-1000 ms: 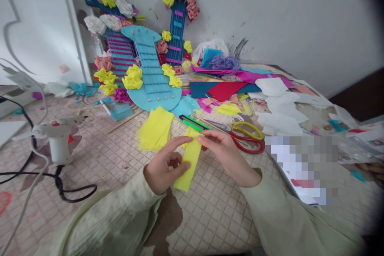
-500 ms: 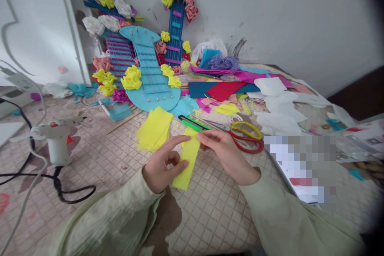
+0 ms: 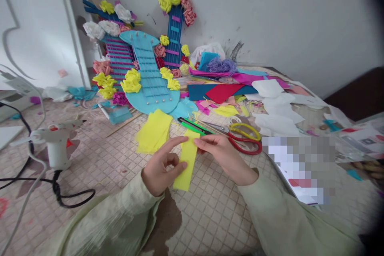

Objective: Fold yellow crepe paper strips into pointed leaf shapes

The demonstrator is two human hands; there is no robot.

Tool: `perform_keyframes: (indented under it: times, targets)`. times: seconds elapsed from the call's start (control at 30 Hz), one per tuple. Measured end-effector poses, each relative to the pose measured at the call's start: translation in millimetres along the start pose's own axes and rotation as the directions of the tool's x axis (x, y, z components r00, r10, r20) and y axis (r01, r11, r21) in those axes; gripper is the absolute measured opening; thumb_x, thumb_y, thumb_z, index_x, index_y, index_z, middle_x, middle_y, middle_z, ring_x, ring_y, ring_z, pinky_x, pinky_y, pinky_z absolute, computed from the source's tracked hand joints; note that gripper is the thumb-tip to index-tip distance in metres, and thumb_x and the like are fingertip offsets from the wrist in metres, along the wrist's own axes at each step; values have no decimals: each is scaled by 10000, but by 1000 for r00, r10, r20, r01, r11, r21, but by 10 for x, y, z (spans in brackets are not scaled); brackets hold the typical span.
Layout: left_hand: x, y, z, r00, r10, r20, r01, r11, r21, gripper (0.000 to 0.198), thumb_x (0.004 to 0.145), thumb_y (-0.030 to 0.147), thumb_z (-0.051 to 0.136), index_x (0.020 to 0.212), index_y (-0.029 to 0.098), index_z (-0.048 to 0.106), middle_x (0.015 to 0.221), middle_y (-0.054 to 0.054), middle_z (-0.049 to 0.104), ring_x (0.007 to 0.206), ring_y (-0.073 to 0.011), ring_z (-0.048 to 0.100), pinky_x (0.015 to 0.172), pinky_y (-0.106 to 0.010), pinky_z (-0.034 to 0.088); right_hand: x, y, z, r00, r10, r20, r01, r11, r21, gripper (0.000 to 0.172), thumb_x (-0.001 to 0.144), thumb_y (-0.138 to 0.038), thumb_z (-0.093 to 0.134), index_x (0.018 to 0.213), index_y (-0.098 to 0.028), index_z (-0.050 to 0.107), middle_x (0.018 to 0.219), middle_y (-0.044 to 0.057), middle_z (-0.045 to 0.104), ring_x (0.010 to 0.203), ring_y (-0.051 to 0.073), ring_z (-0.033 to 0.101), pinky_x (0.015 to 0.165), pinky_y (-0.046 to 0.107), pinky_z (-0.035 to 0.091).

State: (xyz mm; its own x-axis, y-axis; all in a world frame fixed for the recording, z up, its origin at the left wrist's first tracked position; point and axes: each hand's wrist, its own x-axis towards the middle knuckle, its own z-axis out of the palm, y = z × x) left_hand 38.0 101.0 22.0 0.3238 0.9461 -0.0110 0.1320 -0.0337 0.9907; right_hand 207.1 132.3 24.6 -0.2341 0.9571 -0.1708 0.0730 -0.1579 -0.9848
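Note:
I hold a long yellow paper strip (image 3: pixel 186 164) upright between both hands above the tiled surface. My left hand (image 3: pixel 160 168) pinches its lower half, forefinger stretched along the top edge and thumb against the strip's face. My right hand (image 3: pixel 223 156) grips the upper end with thumb and fingertips. Just beyond the strip lie a stack of yellow sheets (image 3: pixel 153 131), a green-and-black craft knife (image 3: pixel 192 125) and red-and-yellow scissors (image 3: pixel 243 138).
A white glue gun (image 3: pixel 54 146) stands at the left, its black cord (image 3: pixel 64 196) looping on the surface. A blue paper craft with flowers (image 3: pixel 147 72) leans on the wall. Coloured and white paper scraps (image 3: pixel 270 100) spread to the right.
The strip and both hands have stayed nearly in place; my right fingers shifted slightly left along the strip's top end. The view has tilted a little.

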Motion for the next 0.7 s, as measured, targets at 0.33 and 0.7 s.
perform_keyframes:
  times: [0.33, 0.7]
  targets:
    - [12, -16, -14, 1000, 8, -6, -8, 1000, 18, 510, 716, 174, 518, 1196, 116, 355, 507, 91, 321, 446, -51, 334, 415, -181, 266, -15, 18, 12, 998, 2, 70, -2, 1000, -1, 274, 689, -407, 593, 732, -145, 660, 697, 38, 635, 648, 123, 564, 612, 257, 435]
    - [-2, 4, -25, 999, 29, -29, -28, 999, 18, 479, 719, 187, 536, 1170, 149, 379, 577, 63, 391, 460, -47, 342, 427, -181, 294, -47, -5, 52, 990, 72, 118, -81, 994, 69, 261, 676, -396, 610, 717, -144, 664, 667, 42, 652, 606, 129, 601, 577, 261, 465]
